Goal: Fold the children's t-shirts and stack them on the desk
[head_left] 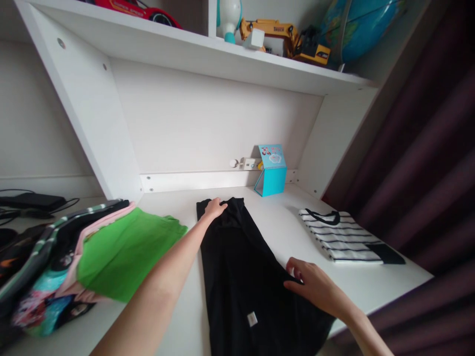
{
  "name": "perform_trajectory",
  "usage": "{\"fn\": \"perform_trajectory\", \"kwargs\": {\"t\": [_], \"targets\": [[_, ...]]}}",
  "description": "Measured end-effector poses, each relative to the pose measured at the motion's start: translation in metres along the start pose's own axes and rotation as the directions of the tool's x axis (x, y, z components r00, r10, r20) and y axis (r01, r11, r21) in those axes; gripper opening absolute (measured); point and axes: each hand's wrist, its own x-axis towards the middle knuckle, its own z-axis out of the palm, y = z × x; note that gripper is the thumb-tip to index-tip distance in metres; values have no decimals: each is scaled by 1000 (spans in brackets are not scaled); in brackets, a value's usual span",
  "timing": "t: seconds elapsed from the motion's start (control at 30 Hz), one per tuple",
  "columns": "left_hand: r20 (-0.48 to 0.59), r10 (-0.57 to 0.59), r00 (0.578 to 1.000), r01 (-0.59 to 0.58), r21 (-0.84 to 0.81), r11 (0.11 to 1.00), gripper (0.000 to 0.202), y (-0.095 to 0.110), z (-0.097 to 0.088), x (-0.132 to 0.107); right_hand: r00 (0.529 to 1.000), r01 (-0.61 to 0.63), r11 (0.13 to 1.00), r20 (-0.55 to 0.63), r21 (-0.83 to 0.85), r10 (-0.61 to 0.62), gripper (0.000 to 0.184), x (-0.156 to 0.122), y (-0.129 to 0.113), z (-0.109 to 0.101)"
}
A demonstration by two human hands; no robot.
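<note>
A black garment (237, 267) lies lengthwise on the white desk (282, 227), with a small white label near its near end. My left hand (214, 207) reaches to its far end and grips the cloth there, fingers curled over the edge. My right hand (309, 284) pinches the garment's right edge nearer to me. Both forearms stretch over the desk.
A pile of clothes topped by a green piece (126, 252) lies at the left. A folded black-and-white striped shirt (345, 237) sits at the right. A blue card stand (272, 170) stands at the back. Toys and a globe (356, 24) fill the shelf above. Dark curtains hang at right.
</note>
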Motion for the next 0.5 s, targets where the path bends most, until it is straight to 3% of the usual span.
{"fn": "perform_trajectory", "kwargs": {"t": [0.13,0.2,0.27,0.33,0.4,0.5], "targets": [[6,-57,998,57,-9,998,30,6,5,0,1000,-14,999,-19,44,15,16,-17,5,0],[2,-32,999,32,-31,999,26,9,2,-3,998,-55,998,-19,22,55,19,-24,4,0],[-11,2,1000,-2,-59,998,27,11,-4,-5,998,-56,998,-39,-39,54,10,-32,0,1],[-18,12,1000,-13,-76,997,31,10,-12,-7,993,0,995,-114,-97,-11,3,-41,-9,6],[-16,-6,1000,5,-75,997,32,6,-19,-8,978,84,989,-181,-119,-105,9,-51,-19,15],[-3,-57,998,57,-47,997,29,-4,-24,-11,966,205,975,-142,-87,-216,25,-65,-34,27]]}}
